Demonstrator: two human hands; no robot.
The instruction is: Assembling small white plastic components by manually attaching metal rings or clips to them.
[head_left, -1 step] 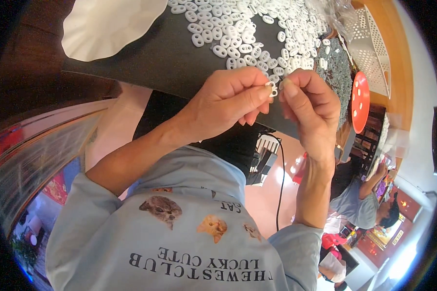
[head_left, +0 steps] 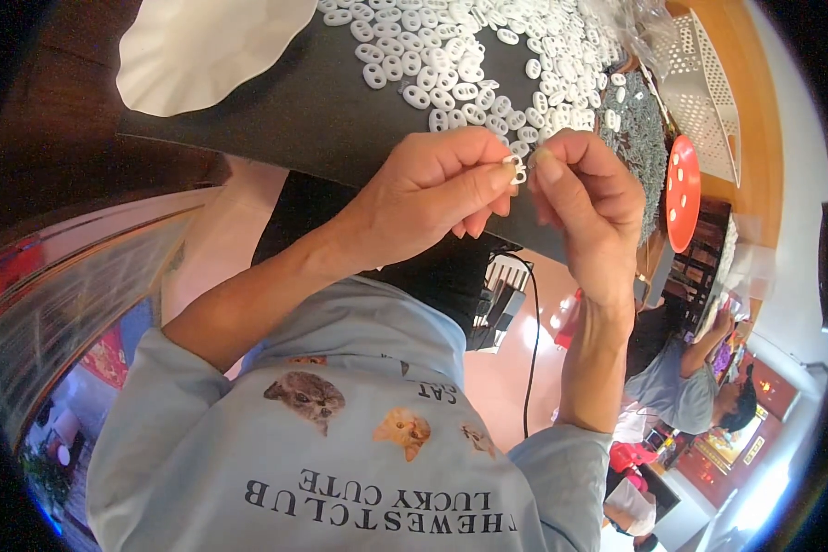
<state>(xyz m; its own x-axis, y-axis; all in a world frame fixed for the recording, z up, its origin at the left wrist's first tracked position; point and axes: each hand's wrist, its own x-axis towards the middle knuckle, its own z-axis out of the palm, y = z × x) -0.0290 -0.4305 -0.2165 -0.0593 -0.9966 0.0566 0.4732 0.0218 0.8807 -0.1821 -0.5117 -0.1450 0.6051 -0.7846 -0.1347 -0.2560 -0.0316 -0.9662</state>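
Note:
My left hand (head_left: 442, 189) is closed, with thumb and forefinger pinching a small white oval plastic piece with two holes (head_left: 519, 169). Close beside it, my right hand (head_left: 587, 198) is also closed in a pinch at the fingertips. Whatever lies between those fingertips is too small to make out. Both hands are raised over the table's near edge. Just beyond them spreads a heap of similar white two-hole oval pieces (head_left: 442, 78) on the dark tabletop (head_left: 317, 106).
A white wavy-edged dish (head_left: 202, 55) stands at the far left. On the right are a pile of small dark grey parts (head_left: 642, 138), a red plate (head_left: 683, 198) with a few white pieces and a white perforated basket (head_left: 699, 87). Another person (head_left: 690, 391) works at the lower right.

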